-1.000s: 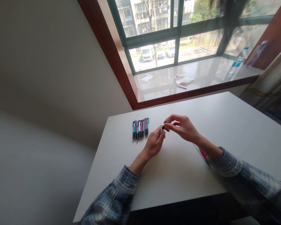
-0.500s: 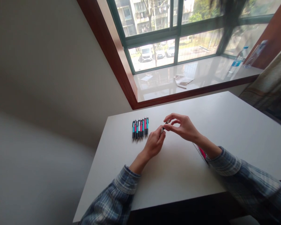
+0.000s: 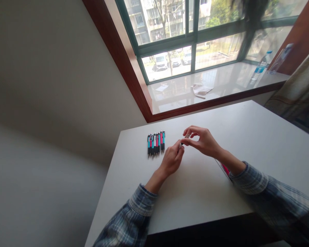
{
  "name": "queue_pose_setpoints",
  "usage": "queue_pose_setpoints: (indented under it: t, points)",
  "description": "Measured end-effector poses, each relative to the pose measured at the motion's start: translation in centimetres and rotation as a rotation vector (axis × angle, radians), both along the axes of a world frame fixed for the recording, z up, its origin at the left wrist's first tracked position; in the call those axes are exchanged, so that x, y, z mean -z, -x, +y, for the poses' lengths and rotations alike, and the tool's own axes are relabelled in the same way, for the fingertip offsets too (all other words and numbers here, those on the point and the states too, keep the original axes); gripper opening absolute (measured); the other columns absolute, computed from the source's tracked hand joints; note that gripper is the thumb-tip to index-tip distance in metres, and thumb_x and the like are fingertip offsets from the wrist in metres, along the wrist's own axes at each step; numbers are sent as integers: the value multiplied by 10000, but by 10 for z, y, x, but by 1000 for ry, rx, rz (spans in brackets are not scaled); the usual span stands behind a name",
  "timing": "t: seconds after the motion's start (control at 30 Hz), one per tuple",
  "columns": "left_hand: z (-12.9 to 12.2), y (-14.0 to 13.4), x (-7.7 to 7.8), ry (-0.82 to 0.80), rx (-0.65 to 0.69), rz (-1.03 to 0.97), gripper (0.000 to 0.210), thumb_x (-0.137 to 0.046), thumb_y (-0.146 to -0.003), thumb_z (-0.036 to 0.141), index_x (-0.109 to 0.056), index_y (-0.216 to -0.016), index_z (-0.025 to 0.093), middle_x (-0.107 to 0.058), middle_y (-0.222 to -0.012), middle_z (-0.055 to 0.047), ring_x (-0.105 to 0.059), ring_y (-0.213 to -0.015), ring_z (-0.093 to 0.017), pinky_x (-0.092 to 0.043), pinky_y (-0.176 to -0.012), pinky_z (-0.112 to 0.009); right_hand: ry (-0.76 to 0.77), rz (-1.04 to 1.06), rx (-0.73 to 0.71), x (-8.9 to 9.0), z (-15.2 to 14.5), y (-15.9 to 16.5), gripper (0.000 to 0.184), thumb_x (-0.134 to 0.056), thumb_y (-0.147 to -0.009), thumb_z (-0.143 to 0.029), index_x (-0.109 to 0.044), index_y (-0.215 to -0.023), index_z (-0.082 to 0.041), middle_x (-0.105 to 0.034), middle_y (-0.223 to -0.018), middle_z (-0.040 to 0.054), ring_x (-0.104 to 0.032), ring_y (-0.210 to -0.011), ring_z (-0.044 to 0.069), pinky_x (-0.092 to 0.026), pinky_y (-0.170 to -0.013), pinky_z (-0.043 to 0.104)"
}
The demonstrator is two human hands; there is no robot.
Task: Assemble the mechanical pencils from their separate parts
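My left hand (image 3: 172,158) is closed around the white barrel of a pen (image 3: 180,145), above the middle of the table. From the other side, my right hand (image 3: 203,140) pinches the pen's upper end between thumb and fingers, its other fingers curled. Much of the pen is hidden by my fingers. To the left of my left hand lies a row of several click pens (image 3: 156,144) in teal, red and white with black grips, side by side with tips toward me.
A flat red and white item (image 3: 225,168) lies partly under my right forearm on the white table (image 3: 195,199). Behind the table, a window sill holds a crumpled cloth (image 3: 201,90), a piece of paper (image 3: 161,87) and a plastic bottle (image 3: 260,68).
My right fingers have closed further over the pen's upper end. The whole view has shifted slightly, and both hands stay together on the pen.
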State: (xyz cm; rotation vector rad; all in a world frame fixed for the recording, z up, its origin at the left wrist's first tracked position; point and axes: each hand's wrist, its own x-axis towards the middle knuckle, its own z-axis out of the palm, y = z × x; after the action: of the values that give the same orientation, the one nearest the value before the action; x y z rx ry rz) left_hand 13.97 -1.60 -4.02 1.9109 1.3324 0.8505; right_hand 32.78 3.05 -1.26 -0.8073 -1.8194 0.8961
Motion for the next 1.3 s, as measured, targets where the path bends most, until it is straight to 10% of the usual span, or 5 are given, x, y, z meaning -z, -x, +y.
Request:
queue_pose_setpoints:
  t: [1.3]
  points:
    - [0,1,3,60,56,-132,343,-394,-1063,422,-634,-1058,177,-540,-717,21,-509,-640,-137,-408,-636,-265,207,87,-148,2,0,3,315,-762,-880,-481,-730,-1020,-200,-719,-996,63,-676,-733,162,-596,-733,347]
